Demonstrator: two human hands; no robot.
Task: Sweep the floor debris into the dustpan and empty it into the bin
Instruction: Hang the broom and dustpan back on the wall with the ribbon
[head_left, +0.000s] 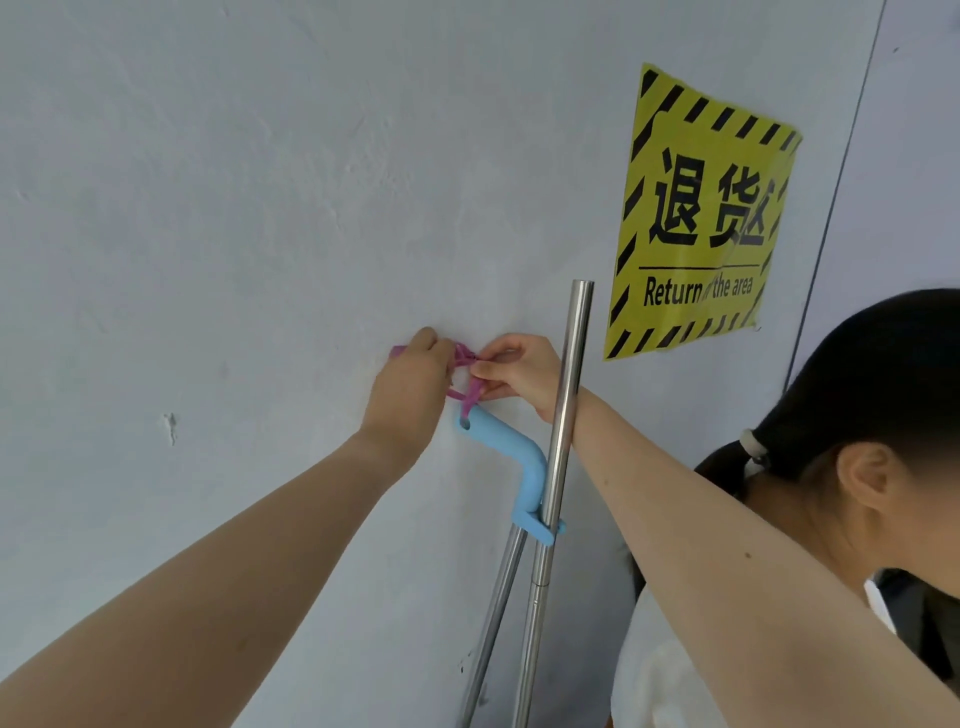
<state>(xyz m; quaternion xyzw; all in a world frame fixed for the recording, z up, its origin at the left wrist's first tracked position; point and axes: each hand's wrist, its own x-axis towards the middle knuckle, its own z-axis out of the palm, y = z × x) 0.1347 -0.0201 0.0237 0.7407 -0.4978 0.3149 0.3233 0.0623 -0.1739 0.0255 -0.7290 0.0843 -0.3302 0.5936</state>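
Observation:
A blue plastic handle (501, 441) hangs against the white wall by a pink cord (470, 387) threaded through its end hole. The handle clips to a steel pole (566, 415) that stands upright; a second steel pole (493, 623) leans beside it. My left hand (410, 384) pinches the pink cord at its wall end, near a pink hook that it mostly hides. My right hand (519, 374) grips the cord loop just above the blue handle. Neither the dustpan pan, the brush head nor the bin is in view.
A yellow and black sign (701, 218) reading "Return the area" is stuck on the wall at the upper right. Another person's head with dark tied-back hair (857, 405) is close at the right, below my right forearm. A dark seam (831, 208) runs down the wall.

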